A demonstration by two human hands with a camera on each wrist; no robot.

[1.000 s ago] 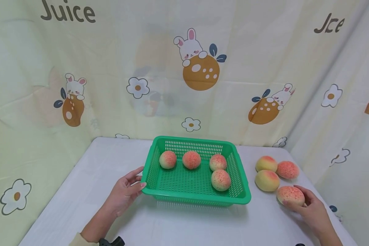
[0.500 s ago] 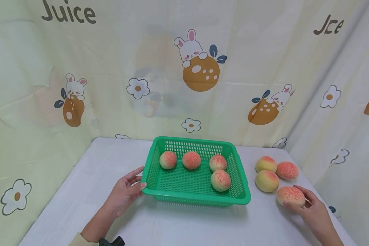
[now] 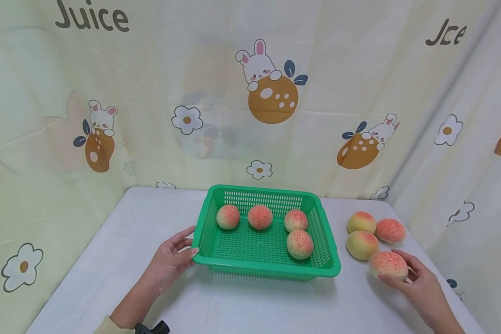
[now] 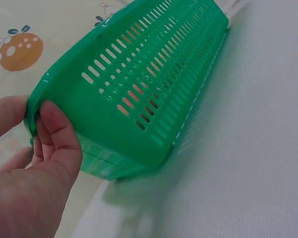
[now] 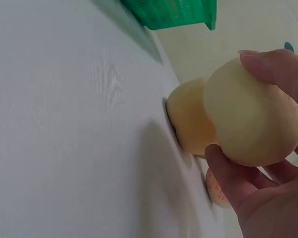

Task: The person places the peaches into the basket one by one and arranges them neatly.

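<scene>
A green plastic basket (image 3: 267, 268) stands mid-table with several peaches in it, one of them a speckled peach (image 3: 299, 245) near the right side. My left hand (image 3: 171, 260) grips the basket's left rim, fingers and thumb pinching its corner in the left wrist view. At the right, my right hand (image 3: 421, 286) holds a pink-speckled peach (image 3: 388, 266) between thumb and fingers. The right wrist view shows this peach's pale underside (image 5: 253, 116) raised off the tabletop. Just beyond it lie a yellow-green peach (image 3: 362, 245), another yellowish peach (image 3: 361, 222) and a pinker one (image 3: 390, 230).
White cloth covers the table (image 3: 250, 306). A printed curtain (image 3: 217, 153) hangs along the back edge and the sides. The three loose peaches sit close together between the basket and the table's right edge. A dark wrist strap (image 3: 152, 328) shows at the left wrist.
My right hand has lifted its peach slightly and moved it a little left, toward the loose peaches. The left hand and the basket have stayed put.
</scene>
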